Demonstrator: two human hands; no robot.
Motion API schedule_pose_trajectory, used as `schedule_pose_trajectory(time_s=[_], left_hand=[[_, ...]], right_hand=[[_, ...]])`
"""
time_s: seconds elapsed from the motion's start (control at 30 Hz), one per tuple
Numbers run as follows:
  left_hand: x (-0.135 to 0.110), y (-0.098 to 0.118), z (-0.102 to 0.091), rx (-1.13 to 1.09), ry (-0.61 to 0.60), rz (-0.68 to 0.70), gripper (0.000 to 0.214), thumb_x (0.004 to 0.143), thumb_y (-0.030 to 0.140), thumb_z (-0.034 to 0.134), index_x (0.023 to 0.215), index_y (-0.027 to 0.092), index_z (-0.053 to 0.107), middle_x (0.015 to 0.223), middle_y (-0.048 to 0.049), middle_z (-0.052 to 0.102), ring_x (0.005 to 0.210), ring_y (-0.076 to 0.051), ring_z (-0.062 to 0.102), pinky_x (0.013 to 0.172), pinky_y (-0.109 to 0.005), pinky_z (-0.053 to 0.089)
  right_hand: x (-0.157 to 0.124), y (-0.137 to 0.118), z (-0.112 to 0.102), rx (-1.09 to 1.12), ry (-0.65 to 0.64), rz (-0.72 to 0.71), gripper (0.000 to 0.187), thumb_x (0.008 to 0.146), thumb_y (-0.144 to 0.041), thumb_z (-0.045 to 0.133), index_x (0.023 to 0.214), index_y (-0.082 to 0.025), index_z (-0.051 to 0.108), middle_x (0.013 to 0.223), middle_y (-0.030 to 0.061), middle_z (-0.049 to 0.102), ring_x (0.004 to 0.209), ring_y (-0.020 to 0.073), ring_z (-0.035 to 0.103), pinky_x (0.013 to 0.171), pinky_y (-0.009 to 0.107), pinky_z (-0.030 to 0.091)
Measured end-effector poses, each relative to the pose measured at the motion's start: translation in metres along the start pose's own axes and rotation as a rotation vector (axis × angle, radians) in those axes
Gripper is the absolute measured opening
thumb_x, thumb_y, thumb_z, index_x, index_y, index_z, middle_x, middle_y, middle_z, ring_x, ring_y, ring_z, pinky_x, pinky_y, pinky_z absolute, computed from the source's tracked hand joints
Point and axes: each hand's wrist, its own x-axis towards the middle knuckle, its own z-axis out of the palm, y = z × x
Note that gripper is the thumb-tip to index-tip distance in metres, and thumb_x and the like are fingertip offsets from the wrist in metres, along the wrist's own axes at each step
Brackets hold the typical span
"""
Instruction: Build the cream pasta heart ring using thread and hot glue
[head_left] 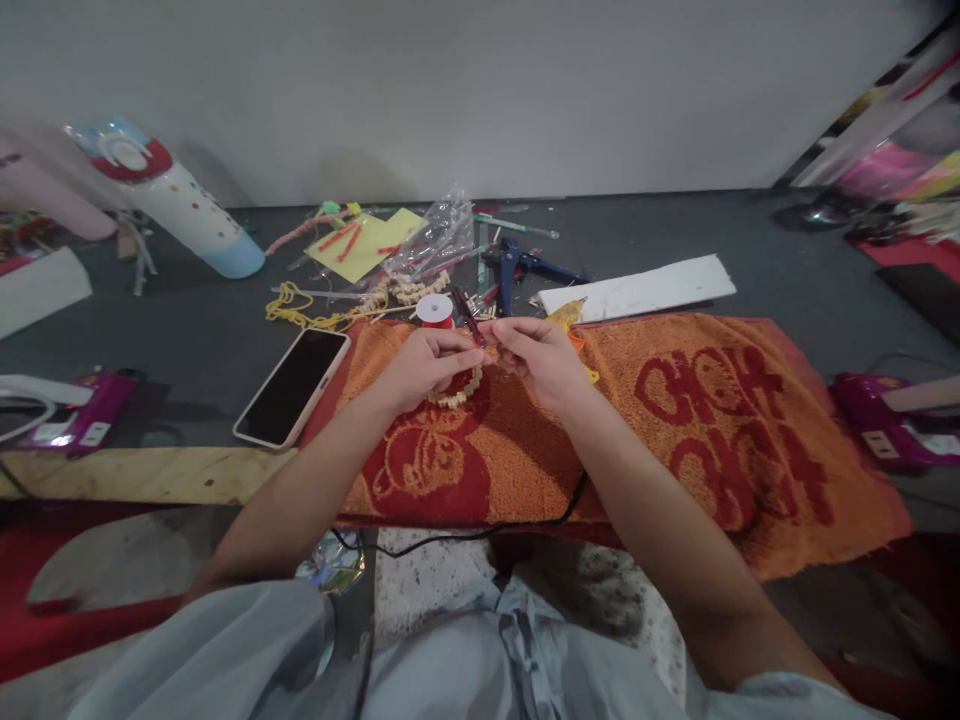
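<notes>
My left hand (433, 367) is closed, thumb and fingers pinched at one end of a string of pale beige beads (454, 398), which curves below the fingertips over the towel. My right hand (538, 360) almost meets it, also pinched; whatever is between those fingertips is too small to make out. Just beyond the fingers, a thin dark red tool (466, 312) points toward them. A spool with a white top and red sides (435, 309) stands behind my left hand. Both hands are above an orange and red towel (540, 450).
A phone (295, 385) lies left of the towel. Behind are yellow yarn (300, 308), yellow paper (352, 250), a clear plastic bag (446, 235), a blue glue gun (510, 270) and a white strip (645, 288). A bottle (187, 210) stands at the back left. A black cable (450, 540) crosses the front edge.
</notes>
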Motion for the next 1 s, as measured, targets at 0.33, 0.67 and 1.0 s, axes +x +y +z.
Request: schedule_pose_trajectory(time_s=[0.33,0.67,1.0], left_hand=[[0.000,0.002,-0.004,-0.115,-0.130,-0.091,0.045,0.055,0.047,0.088,0.073,0.010,0.071,0.041,0.0078,0.042,0.033,0.000,0.025,0.037,-0.018,0.012],[0.002,-0.003,-0.006,-0.055,-0.130,-0.081,0.035,0.067,0.044,0.081,0.077,0.011,0.073,0.046,0.0020,0.054,0.034,-0.001,0.027,0.036,-0.018,0.016],[0.002,-0.002,-0.006,0.037,-0.045,-0.112,0.037,0.066,0.045,0.080,0.079,0.011,0.073,0.049,0.0019,0.056,0.034,-0.002,0.033,0.036,-0.018,0.021]], right_hand=[[-0.001,-0.003,-0.002,-0.018,-0.150,0.133,0.028,0.055,-0.041,0.089,0.070,-0.023,0.074,0.063,-0.0017,0.067,0.058,0.0088,0.054,0.052,0.025,0.038],[0.000,-0.006,-0.007,0.059,-0.068,-0.005,0.031,0.063,-0.044,0.086,0.073,-0.022,0.067,0.066,-0.0056,0.058,0.054,0.0050,0.044,0.049,0.022,0.037],[0.003,-0.012,-0.013,0.195,0.053,-0.006,0.023,0.064,-0.038,0.085,0.070,-0.023,0.069,0.080,-0.0036,0.068,0.059,0.0046,0.050,0.051,0.018,0.042]])
